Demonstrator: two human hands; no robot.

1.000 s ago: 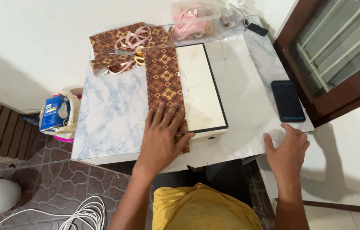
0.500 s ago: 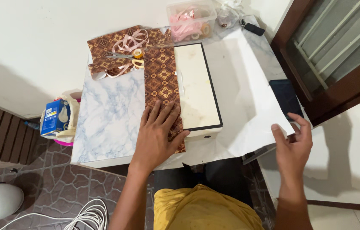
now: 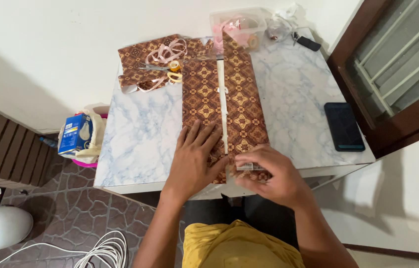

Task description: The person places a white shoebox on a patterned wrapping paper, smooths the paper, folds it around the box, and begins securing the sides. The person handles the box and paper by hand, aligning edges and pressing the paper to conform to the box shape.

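A long flat box lies on the marble-patterned table (image 3: 135,129), covered by brown patterned wrapping paper (image 3: 234,94) folded over from both sides, with a thin white gap along the middle. My left hand (image 3: 194,159) presses flat on the left flap near the box's near end. My right hand (image 3: 274,173) holds the right flap down at the near end, fingers pinching its edge beside the seam.
Scissors (image 3: 162,67) and pink ribbon (image 3: 162,49) lie on spare patterned paper at the back left. A clear tub (image 3: 237,25) of ribbon stands behind the box. A black phone (image 3: 344,126) lies at the right edge. A blue carton (image 3: 74,134) sits left of the table.
My right hand lifted the paper's right side from the table edge and folded it over the box, covering the white lid. The left hand stayed pressed on the left flap.
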